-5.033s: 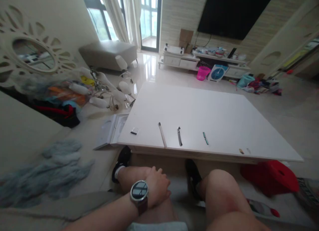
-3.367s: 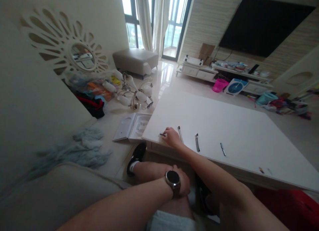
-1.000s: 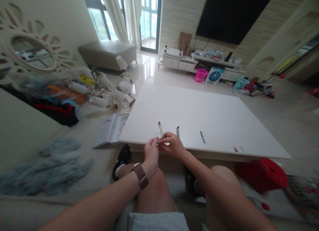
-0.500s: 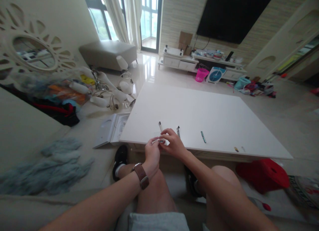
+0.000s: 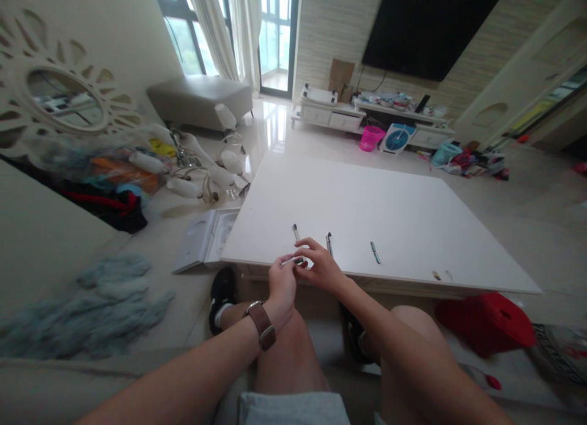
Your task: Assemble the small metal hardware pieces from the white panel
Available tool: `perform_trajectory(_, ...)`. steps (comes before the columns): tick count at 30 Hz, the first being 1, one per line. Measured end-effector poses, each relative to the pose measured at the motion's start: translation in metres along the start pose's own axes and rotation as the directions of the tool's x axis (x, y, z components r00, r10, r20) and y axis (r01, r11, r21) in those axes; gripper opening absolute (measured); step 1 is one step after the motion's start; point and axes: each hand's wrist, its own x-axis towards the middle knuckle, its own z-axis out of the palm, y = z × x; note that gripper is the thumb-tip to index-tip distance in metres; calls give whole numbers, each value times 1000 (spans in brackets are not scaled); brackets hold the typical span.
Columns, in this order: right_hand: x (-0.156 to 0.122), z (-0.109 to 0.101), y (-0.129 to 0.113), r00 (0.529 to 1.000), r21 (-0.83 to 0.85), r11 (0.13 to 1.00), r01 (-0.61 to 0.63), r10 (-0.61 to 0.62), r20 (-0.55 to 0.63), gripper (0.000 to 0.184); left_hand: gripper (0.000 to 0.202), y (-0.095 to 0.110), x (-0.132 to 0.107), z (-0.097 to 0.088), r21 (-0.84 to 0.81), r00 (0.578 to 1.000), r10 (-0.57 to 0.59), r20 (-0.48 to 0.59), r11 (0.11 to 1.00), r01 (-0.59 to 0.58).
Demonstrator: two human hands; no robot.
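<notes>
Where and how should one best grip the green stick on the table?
Probably pinch the green stick across its middle by its two long sides, coming from above with the right hand, once that hand is free of the small thing. The stick is slim, lies flat on the table, and apart from its neighbours.

Beyond hands (image 5: 323,268) and apparent tools (image 5: 375,252), table (image 5: 358,195) runs free.

Left hand (image 5: 282,284), right hand (image 5: 323,271): at near edge of table (image 5: 367,199).
Box (image 5: 195,238) left of table; basket (image 5: 371,138) behind table.
</notes>
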Motion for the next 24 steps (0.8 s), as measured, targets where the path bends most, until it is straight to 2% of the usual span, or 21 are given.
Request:
perform_trajectory(9,1,1,-3,1000,8,1000,5,-5,7,22,17,-1,1,-1,39,999,21,-45,999,-19)
perform_trajectory(17,1,1,-3,998,-42,997,59,-60,-22,16,19,-1,-2,-2,44,999,43,-3,998,-43)
perform_trajectory(24,3,0,-8,998,-42,998,54,-55,-24,25,23,-4,0,-2,67,999,54,-5,996,-53)
